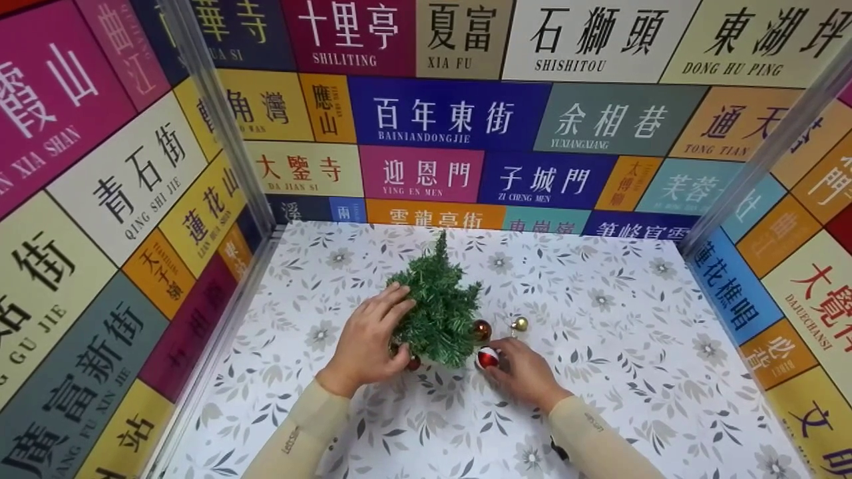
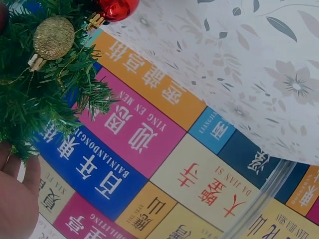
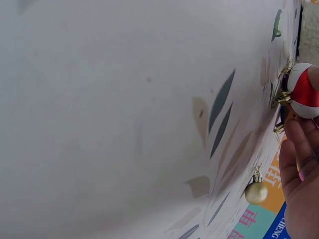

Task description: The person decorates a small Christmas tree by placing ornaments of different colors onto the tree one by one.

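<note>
A small green Christmas tree (image 1: 439,303) stands on the table. My left hand (image 1: 369,339) holds its left side, fingertips against the branches; the left wrist view shows the fingers (image 2: 31,174) at the foliage. A glittery gold bauble (image 2: 54,37) and a shiny red bauble (image 2: 118,7) are by the branches there. To the right of the tree, my right hand (image 1: 529,372) pinches a red and white bauble (image 1: 488,358), whose gold cap and string show in the right wrist view. A brown bauble (image 1: 482,329) sits just beyond it, at the tree's edge.
A small gold bauble (image 1: 520,324) lies on the table right of the tree. A dark red bauble (image 1: 414,362) shows by my left thumb. White floral paper covers the table (image 1: 632,372). Panels of colourful signs (image 1: 452,110) close off the back and both sides.
</note>
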Motion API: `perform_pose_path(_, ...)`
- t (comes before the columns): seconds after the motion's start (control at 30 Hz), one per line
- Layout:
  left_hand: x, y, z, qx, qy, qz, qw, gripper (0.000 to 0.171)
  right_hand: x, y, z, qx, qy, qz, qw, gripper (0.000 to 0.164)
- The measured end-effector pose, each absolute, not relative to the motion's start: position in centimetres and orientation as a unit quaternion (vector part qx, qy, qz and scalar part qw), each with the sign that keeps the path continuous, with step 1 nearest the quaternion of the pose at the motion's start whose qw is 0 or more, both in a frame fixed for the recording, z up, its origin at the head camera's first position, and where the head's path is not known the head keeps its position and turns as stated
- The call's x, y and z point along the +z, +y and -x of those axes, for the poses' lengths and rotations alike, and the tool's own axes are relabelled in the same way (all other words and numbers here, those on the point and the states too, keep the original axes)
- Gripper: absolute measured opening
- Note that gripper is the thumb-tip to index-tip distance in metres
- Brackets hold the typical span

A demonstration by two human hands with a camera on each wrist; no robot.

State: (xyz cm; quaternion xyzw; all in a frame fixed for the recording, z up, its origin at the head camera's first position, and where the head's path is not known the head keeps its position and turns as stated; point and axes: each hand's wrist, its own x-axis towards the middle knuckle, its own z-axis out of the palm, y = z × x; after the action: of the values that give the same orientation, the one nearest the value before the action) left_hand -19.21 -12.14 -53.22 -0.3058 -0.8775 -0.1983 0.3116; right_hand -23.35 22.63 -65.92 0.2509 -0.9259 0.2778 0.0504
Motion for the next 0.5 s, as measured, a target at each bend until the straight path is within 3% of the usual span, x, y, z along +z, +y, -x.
perform_pose_path(0.5, -53.21, -12.26, 19.26, -0.199, -0.873, 0.311, 0.317, 0.067, -65.74, 22.56, 23.41, 0.27, -0.926, -0.259, 0.059, 0.046)
